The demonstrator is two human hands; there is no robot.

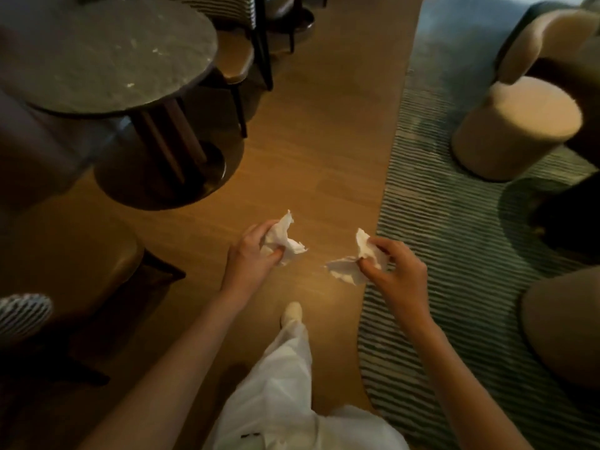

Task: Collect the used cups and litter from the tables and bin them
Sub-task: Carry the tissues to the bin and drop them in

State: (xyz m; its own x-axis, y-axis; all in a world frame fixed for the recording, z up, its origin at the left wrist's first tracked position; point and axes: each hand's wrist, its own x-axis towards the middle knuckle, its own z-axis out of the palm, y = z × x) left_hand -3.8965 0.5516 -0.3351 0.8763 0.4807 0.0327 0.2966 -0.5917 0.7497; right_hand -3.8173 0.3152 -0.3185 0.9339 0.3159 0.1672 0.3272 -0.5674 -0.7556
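Note:
My left hand (251, 251) grips a crumpled white napkin (282, 237) over the wooden floor. About a hand's width to its right, my right hand (394, 269) pinches a second crumpled white napkin (352, 263) between thumb and fingers. Both hands are held out in front of me at waist height, above my leg in white trousers and a light shoe. No cup and no bin are in view.
A round dark stone table (107, 56) with a few white crumbs stands at the upper left, chairs around it. A striped green rug (454, 241) covers the right side, with a beige round stool (516, 125) and a beige armchair on it. Wooden floor (324, 141) runs between.

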